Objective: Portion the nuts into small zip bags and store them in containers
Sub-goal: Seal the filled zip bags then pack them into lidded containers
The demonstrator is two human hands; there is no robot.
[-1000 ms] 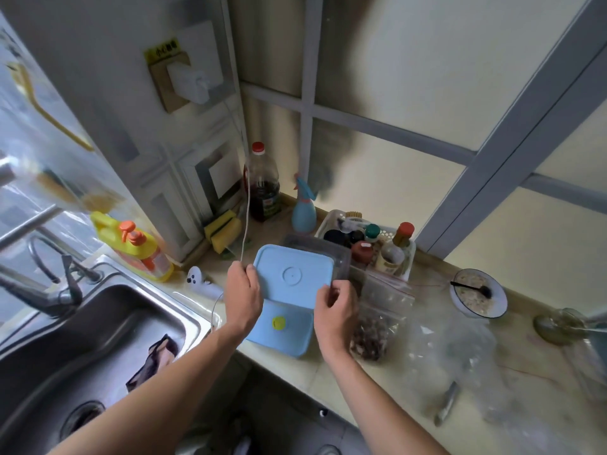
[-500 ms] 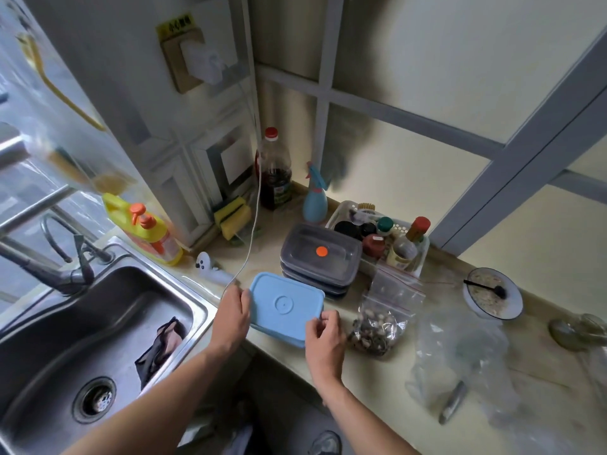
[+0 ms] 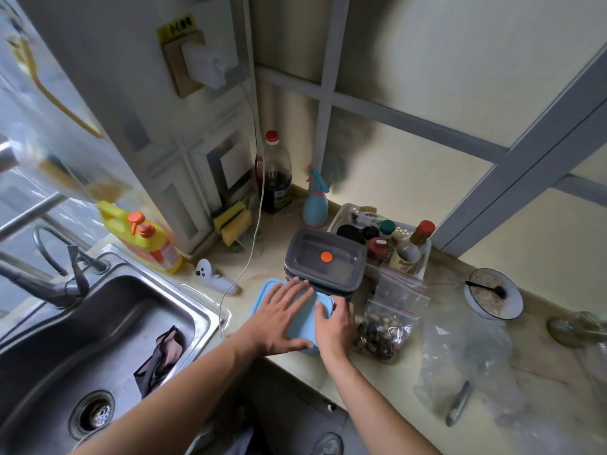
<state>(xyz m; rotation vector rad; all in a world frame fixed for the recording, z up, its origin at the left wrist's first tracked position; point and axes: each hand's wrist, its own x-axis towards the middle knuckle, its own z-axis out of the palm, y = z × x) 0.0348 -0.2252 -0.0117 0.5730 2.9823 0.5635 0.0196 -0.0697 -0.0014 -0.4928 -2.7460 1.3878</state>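
Left hand (image 3: 282, 318): we lay it flat, fingers straight and spread, on the lid of the blue container; it holds nothing.
Right hand (image 3: 335, 326): we rest it on the same lid's right edge, fingers slightly bent over the rim; we cannot tell whether it pinches the edge.
Blue container (image 3: 303, 333): near the counter's front edge, lid on, contents hidden; touching the grey stack behind it.
Zip bag (image 3: 389, 318): just right of the blue container, clear with a red seal strip, standing slumped; nuts fill its lower part.
Loose clear plastic (image 3: 466, 356): crumpled further right on the counter (image 3: 394, 382), contents not discernible.
Sink (image 3: 98, 339): to our left, steel, a dark cloth (image 3: 162, 354) inside.
Grey containers (image 3: 325, 261): stacked behind the blue one, smoky lids, orange dot on top; contents not visible.
Bowl (image 3: 494, 298): right, white, pale food and a dark spoon within.
White basket (image 3: 382, 238): behind the stack, holding several capped jars and bottles.
Dark bottle (image 3: 275, 174): far corner, red cap, dark liquid in its lower half.
Spray bottle (image 3: 315, 201): blue, beside it.
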